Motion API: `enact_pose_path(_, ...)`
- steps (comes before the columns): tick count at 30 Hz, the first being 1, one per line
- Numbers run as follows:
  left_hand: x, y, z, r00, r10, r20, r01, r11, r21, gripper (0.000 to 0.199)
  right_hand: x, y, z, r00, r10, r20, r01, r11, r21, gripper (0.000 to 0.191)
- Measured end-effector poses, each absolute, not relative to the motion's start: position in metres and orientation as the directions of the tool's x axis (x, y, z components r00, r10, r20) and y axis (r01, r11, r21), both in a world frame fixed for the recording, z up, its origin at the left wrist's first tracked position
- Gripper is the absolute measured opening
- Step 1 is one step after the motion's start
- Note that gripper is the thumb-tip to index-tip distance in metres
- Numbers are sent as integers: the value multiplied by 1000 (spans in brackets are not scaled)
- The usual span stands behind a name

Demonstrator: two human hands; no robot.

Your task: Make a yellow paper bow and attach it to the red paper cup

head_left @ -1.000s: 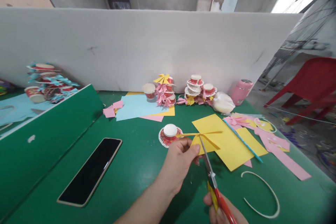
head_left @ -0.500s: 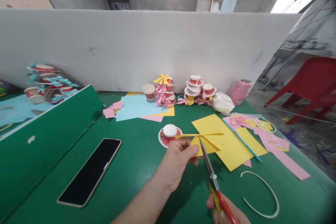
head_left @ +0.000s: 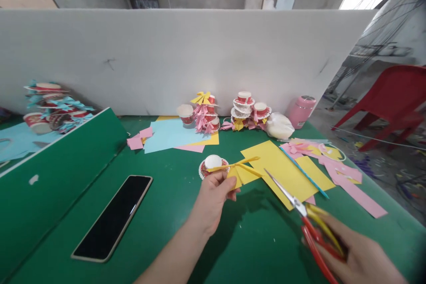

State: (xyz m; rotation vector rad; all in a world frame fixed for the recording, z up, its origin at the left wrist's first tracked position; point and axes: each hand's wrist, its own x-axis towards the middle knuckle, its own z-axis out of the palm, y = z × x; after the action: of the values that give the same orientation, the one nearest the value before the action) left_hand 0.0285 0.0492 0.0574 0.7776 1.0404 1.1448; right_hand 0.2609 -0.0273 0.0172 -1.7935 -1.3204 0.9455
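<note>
My left hand (head_left: 216, 195) pinches a yellow paper bow (head_left: 240, 175) between thumb and fingers, with its cut strips fanning out to the sides. In my right hand (head_left: 353, 248) are scissors (head_left: 301, 208) with red and yellow handles, slightly blurred. Their blades look closed and point up and left, apart from the bow. Just behind my left hand sits a small hat made from a white-topped paper cup (head_left: 213, 162) on a ruffled red and white brim, partly covered by the bow. Yellow paper sheets (head_left: 266, 155) lie beyond the scissors.
A phone (head_left: 113, 217) lies at the left beside a low green divider (head_left: 66, 173). Finished paper-cup hats (head_left: 244, 100) stack against the white panel, near a pink flask (head_left: 301, 111). A blue pencil (head_left: 304, 173) and pink paper strips (head_left: 362, 195) lie at the right.
The scissors have come away from the yellow paper, moving right with my right hand. My left hand has shifted slightly left with the bow. The view has turned a little.
</note>
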Motion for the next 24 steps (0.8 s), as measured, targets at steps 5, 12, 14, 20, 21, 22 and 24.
enact_pose_path(5, 38, 33, 41, 126, 946, -297, -287, 321, 902, 17, 295, 19, 12, 68, 993, 101, 962, -38, -272, 43)
enact_pose_path(12, 47, 21, 28, 150, 927, -344, -307, 375, 875, 19, 308, 29, 7, -63, 993, 97, 982, 79, -172, 42)
enact_pose_path(14, 48, 21, 25, 136, 925, -355, -319, 380, 868, 19, 298, 23, 21, -33, 980, 197, 974, 76, -212, 39)
enact_pose_path(20, 47, 22, 18, 120, 935, -335, -380, 355, 854, 17, 219, -8, 32, -17, 999, -29, 482, -17, -876, 21)
enact_pose_path(21, 47, 22, 17, 113, 939, -324, -398, 342, 851, 17, 204, -11, 29, -55, 990, -131, 341, -105, -934, 23)
enact_pose_path(22, 46, 21, 16, 105, 944, -313, -416, 328, 848, 17, 191, -12, 26, -82, 975, -207, 200, -187, -962, 26)
enact_pose_path(24, 45, 20, 15, 92, 950, -298, -441, 307, 843, 16, 168, -10, 21, -114, 959, -260, -72, -269, -961, 30)
